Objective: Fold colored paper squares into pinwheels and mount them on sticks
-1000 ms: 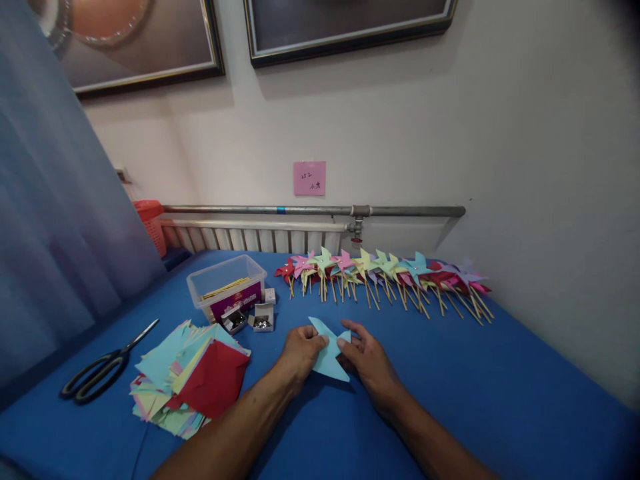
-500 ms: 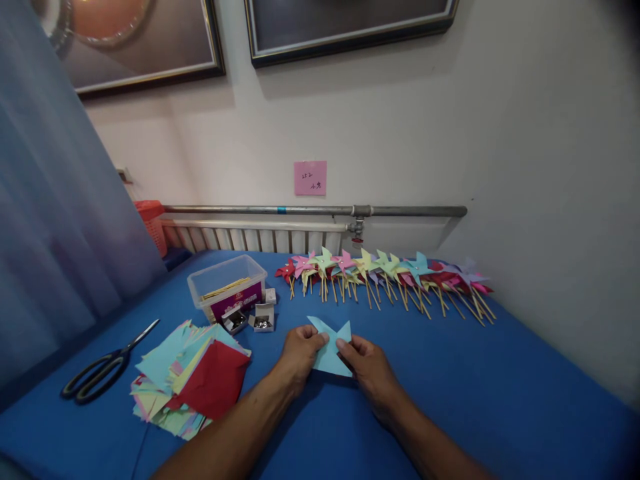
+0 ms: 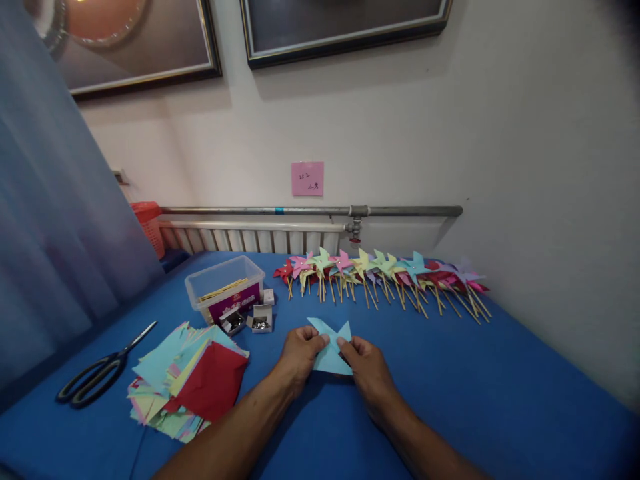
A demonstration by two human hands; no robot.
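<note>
Between my two hands is a light blue paper pinwheel [image 3: 333, 361], its points partly folded in and no stick visible on it. My left hand [image 3: 301, 353] pinches its left side, thumb on top. From the right, my right hand [image 3: 367, 367] grips it with the thumb pressed near the centre; the fingers beneath are partly hidden. Left of my left forearm lies a pile of cut coloured paper [image 3: 170, 373], a red sheet on top. Beyond it stand small open boxes of metal pins [image 3: 261, 323].
A clear plastic tub [image 3: 225, 283] holds thin wooden sticks. Black-handled scissors [image 3: 103, 373] lie at the left on the blue tabletop [image 3: 480, 407]. Several finished pinwheels [image 3: 380, 267] line the back edge below a metal pipe [image 3: 410, 211]. A red basket [image 3: 149, 227] stands at the far left.
The whole view has shifted slightly. Both hands keep nearly the same hold on the blue paper pinwheel, with hardly any movement.
</note>
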